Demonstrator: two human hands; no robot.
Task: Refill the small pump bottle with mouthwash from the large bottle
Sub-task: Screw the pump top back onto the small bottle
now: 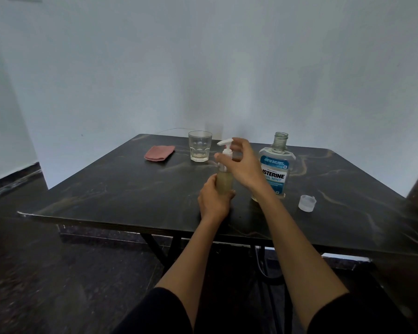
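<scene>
My left hand [214, 198] grips the small pump bottle [224, 182] upright on the table; my right hand [243, 162] pinches its pump collar [227, 153]. The uncapped large bottle [275, 169] stands just beside my right wrist, so I judge a careless twist could knock it over and spill it.

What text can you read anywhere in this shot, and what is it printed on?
"LISTERINE": on the label of the large mouthwash bottle; the first letter is hidden behind the right hand.
"COOL MINT": same label, just below; the first letters are hidden the same way.
Small print on the blue band above the brand and at the label's foot: too small to read.
Small pump bottle, glass, cap: no readable text.
</scene>
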